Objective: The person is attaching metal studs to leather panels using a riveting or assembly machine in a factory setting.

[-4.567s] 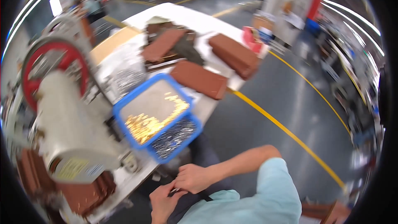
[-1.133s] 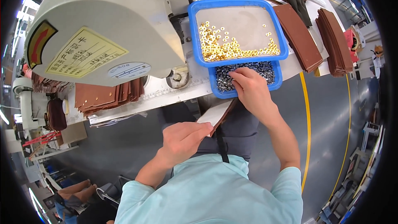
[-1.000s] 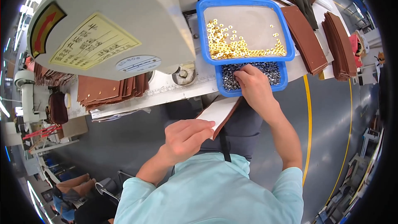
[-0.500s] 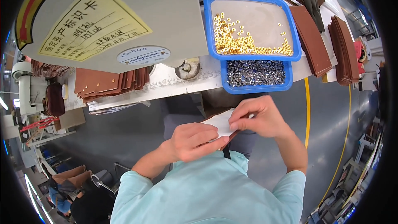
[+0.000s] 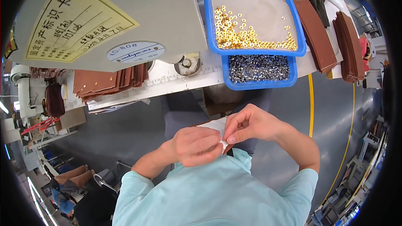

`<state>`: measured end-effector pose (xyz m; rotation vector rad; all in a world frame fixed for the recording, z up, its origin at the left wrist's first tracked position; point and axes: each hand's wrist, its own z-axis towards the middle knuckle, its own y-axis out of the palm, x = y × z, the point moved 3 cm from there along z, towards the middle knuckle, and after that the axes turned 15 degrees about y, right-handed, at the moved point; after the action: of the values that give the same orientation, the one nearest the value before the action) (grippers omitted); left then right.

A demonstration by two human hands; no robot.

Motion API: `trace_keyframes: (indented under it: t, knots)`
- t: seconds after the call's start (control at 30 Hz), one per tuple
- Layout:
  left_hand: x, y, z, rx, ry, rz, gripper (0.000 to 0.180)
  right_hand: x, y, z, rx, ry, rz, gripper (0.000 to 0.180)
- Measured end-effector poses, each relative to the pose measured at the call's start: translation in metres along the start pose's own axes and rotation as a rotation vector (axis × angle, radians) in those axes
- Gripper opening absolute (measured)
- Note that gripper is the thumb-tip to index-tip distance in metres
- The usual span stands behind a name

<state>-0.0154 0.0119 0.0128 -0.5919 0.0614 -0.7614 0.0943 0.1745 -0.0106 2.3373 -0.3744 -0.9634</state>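
Over my lap lies a thin white sheet [image 5: 217,124], with a brown leather-like edge showing along its far side. My left hand [image 5: 197,145] has its fingers curled around the near left part of this sheet. Thumb and forefinger of my right hand [image 5: 254,124] pinch a small raised fold of the white material, close against the left hand's fingertips. Fingers and palms hide much of the piece, so I cannot tell whether white and brown are joined.
Ahead stands a large grey machine [image 5: 159,12] on a white worktable [image 5: 167,87]. A blue tray [image 5: 299,25] of gold eyelets overlaps another blue tray [image 5: 261,86] of small silver metal parts. Brown leather pieces [image 5: 100,82] lie left, more brown stacks [image 5: 316,37] right.
My right hand has moved left and slightly nearer, closing up to the left hand. The white material, flatter before, is now bunched between the fingertips. My view has shifted a little.
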Motion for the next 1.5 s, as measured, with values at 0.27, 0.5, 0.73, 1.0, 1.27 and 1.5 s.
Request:
trace_keyframes:
  t: [0.27,0.5,0.73,1.0,1.27,1.5]
  knots:
    - [0.0,-0.002,-0.006,-0.029,-0.07,-0.082,0.016,0.006,0.0,0.004,0.056,0.038,0.033,0.012]
    - [-0.001,-0.002,-0.01,-0.038,-0.07,-0.065,0.015,0.003,0.022,-0.013,0.378,-0.32,-0.479,0.012]
    - [0.0,-0.002,-0.011,-0.056,-0.128,-0.083,0.018,0.005,0.026,-0.016,0.593,-0.7,-0.854,0.022]
    - [0.003,-0.002,-0.015,-0.043,-0.229,-0.148,0.017,0.012,0.025,-0.013,0.639,-0.831,-1.017,0.038]
    - [0.007,-0.003,-0.006,-0.024,-0.395,-0.159,0.022,0.009,0.021,-0.015,0.636,-0.889,-0.955,0.032]
    - [0.007,-0.002,-0.007,0.027,-0.52,-0.124,0.023,0.008,0.018,-0.009,0.639,-0.827,-0.966,0.021]
